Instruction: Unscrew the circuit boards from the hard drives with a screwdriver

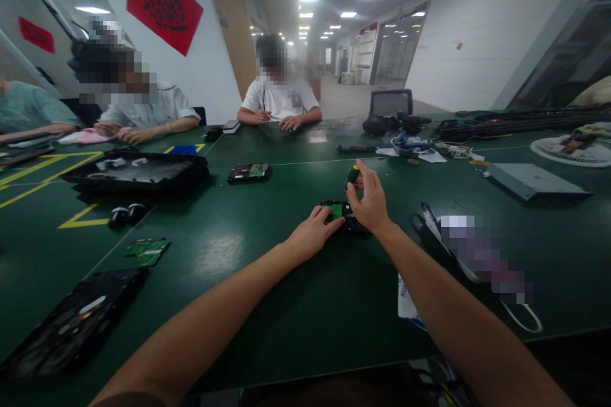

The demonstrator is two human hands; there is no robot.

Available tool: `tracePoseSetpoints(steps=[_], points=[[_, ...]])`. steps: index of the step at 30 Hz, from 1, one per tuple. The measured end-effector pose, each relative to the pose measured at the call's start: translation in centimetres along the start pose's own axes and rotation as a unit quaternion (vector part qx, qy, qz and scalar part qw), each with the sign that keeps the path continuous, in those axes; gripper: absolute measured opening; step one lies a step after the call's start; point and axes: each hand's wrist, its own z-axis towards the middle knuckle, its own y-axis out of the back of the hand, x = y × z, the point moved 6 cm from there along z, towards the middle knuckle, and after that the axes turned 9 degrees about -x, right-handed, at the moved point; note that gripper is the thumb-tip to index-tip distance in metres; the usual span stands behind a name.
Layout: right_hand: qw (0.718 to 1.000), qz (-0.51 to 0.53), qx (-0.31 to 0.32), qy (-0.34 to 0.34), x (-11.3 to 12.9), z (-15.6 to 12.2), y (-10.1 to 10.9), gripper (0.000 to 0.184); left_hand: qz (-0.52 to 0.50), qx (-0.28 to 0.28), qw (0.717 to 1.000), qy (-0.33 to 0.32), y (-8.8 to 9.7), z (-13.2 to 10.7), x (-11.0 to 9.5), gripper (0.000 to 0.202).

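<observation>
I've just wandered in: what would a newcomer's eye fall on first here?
Probably the bright red sign on the white pillar at upper left. Near the centre, the right hand holds a green-and-yellow tool over a small green-boarded device, which the left hand touches.

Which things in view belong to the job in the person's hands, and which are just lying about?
In the job:
dark green and yellow screwdriver, in the right hand
black rectangular device with a green circuit board, under the left hand

Apparently just lying about:
similar black-and-green device
loose green circuit board
grey metal box
</observation>
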Motion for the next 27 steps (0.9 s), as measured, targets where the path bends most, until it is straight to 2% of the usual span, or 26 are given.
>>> tracePoseSetpoints(steps=[12,27], points=[[1.000,-0.008,-0.001,-0.001,0.07,0.01,0.03,0.058,-0.013,0.016,1.000,0.013,-0.03,0.06,0.04,0.046],[1.000,-0.018,-0.005,0.007,0.29,0.11,0.30,0.056,-0.006,0.001,1.000,0.005,-0.08,0.00,0.06,0.046]])
